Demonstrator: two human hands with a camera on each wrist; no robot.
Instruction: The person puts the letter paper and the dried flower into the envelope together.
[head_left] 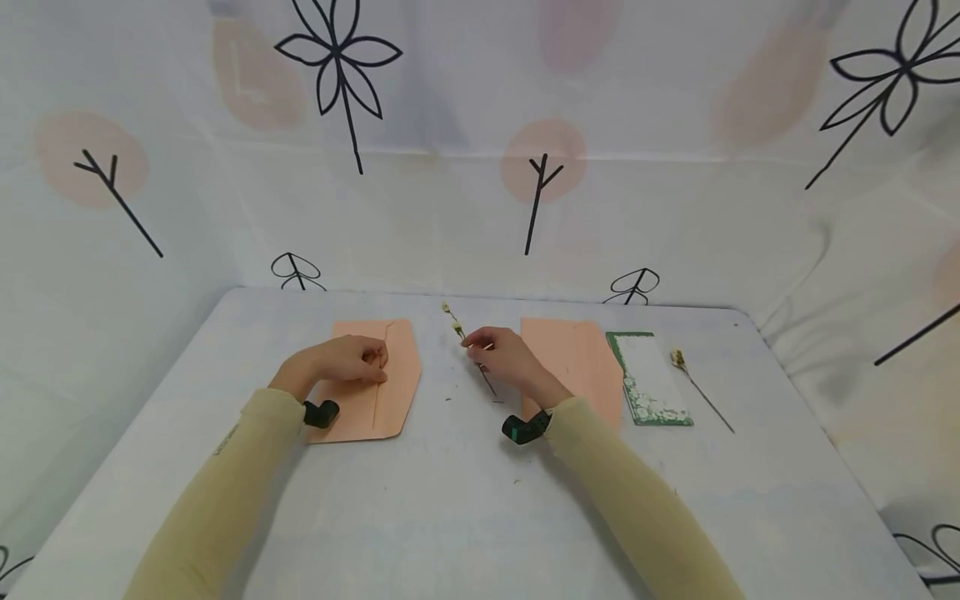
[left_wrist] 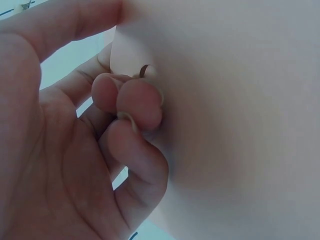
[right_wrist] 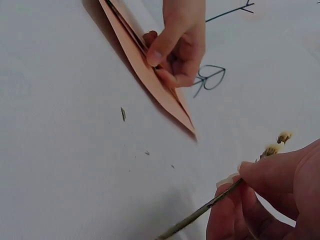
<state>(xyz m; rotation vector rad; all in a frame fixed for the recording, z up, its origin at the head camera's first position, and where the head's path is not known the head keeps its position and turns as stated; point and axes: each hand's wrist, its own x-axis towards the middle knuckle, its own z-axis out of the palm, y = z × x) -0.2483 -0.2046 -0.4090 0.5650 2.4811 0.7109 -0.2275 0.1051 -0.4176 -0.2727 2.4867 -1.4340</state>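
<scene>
A pale pink envelope lies on the table at the left. My left hand is over it, fingers curled and pinching the edge of its opening, as the right wrist view also shows. A green edge shows inside the opening at the envelope's upper end in that view. To the right of this envelope, my right hand pinches a dried flower stem between thumb and fingers. Small cream buds top the stem, beyond the fingertips, and its lower end points back toward me.
A second pink envelope lies to the right, partly under my right forearm. Beside it is a white card with a green floral border. Farther right lies another dried flower. Small plant bits are scattered on the white table.
</scene>
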